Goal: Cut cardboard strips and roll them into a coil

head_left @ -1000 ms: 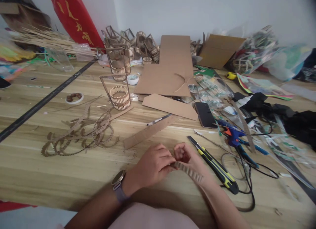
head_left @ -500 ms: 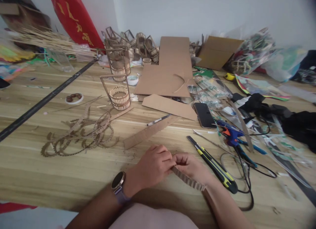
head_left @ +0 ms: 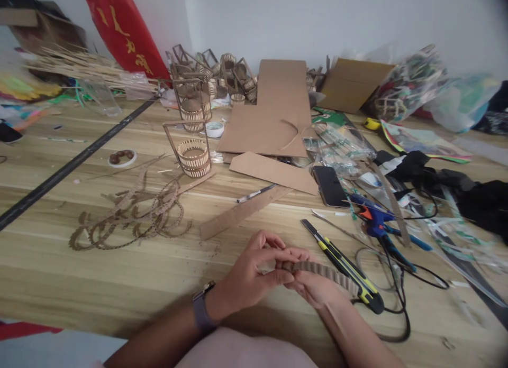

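- The ribbed cardboard strip [head_left: 327, 271] is held above the worktop [head_left: 159, 283], its near end at the meeting fingertips and its free end curving out over the right hand, toward the yellow-and-black cutter [head_left: 337, 259].
- The left hand [head_left: 250, 275] has a narrow grip, thumb against fingers, on the strip's near end. The right hand [head_left: 317, 288] is curled close at that end; its fingers are partly hidden, so I cannot tell how firmly it grips.
- To work the strip well, I would pinch only the very end and let the thumb follow the ribs; squeezing harder would probably flatten or crease them.
- Bending in small stretches should give an even curve, as such card likely kinks if forced at one spot.
- The free end overlaps the cutter's handle in view; whether they touch I cannot tell. Keeping it away from the blade seems wise.
- Compared with half a second ago, the strip has swung up and outward; it sloped down along the right wrist then.
- The left thumb is now stretched forward and the watch [head_left: 204, 290] has turned its face from view.
- The loose strips [head_left: 159, 212] and the small basket [head_left: 194, 162] lie as they did.
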`<state>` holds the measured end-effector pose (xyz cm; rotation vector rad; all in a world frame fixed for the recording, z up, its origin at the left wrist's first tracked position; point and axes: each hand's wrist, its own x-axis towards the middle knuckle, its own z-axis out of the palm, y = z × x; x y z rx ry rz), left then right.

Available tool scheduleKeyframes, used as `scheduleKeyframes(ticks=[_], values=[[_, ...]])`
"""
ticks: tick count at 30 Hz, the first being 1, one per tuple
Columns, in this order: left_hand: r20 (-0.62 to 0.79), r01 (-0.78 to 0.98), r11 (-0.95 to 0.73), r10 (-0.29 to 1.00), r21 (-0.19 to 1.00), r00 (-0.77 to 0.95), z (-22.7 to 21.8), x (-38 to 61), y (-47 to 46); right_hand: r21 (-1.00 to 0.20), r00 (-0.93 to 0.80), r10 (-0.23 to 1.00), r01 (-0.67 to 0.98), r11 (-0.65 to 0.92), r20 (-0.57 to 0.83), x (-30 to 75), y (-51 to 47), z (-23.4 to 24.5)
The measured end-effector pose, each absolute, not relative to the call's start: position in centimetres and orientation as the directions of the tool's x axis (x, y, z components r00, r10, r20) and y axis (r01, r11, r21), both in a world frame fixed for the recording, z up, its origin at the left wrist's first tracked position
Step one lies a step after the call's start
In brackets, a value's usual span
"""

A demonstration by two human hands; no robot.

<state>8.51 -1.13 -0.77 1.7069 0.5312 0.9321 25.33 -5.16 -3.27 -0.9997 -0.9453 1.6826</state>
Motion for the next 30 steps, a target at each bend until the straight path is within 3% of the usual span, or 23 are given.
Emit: scheduleKeyframes(ticks=[6, 10, 13, 20, 30], values=[[0.355, 0.035, -0.462, 0.726, 0.886, 0.588, -0.2, 8.1, -0.8, -0.959, -0.117, 0.992, -0.272, -0.078, -0.047, 26.0, -4.7, -2.1], [0.352, 0.046, -0.470, 0.718, 0.881, 0.601, -0.4, 8.3, -0.6, -0.988, -0.111, 0.987, -0.117, 0.101, 0.114, 27.1, -4.3, -1.3], [0.312, 0.079, -0.467, 0.698, 0.881, 0.645, -0.6, 8.4, -0.5, -0.988, -0.127, 0.980, -0.047, 0.148, 0.153, 27.4, -4.2, -1.3], [0.394, 0.159, -0.682, 0.579, 0.714, 0.714, -0.8, 8.2, 0.2, -0.998, -0.149, 0.989, -0.066, 0.005, 0.015, 27.0, -3.9, -2.1], [0.506, 0.149, -0.816, 0.477, 0.558, 0.719, -0.6, 7.9, 0.1, -0.918, -0.331, 0.883, -0.100, -0.383, -0.332, 27.3, -3.7, -2.4]])
